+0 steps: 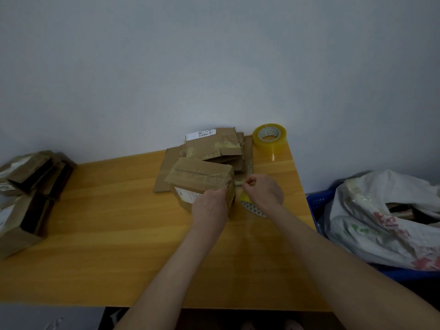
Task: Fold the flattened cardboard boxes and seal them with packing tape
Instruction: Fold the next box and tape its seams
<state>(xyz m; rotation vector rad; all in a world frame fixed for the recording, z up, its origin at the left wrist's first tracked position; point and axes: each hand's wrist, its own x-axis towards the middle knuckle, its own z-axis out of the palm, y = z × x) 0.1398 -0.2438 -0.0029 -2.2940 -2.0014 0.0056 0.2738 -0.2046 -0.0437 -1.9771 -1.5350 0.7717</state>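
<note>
While box [198, 177] is pressed at its end by left hand [209, 208], tape strip [238, 183] is pinched by right hand [264, 191]: sealing step. Next, prob.: strip to be torn off & smoothed down w/o creases.

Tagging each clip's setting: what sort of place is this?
Probably a home room used as a makeshift packing spot: a plain wooden table against a bare wall, reused cardboard boxes bearing old shipping labels, a tape roll, and a printed sack in a blue basket alongside.
</note>
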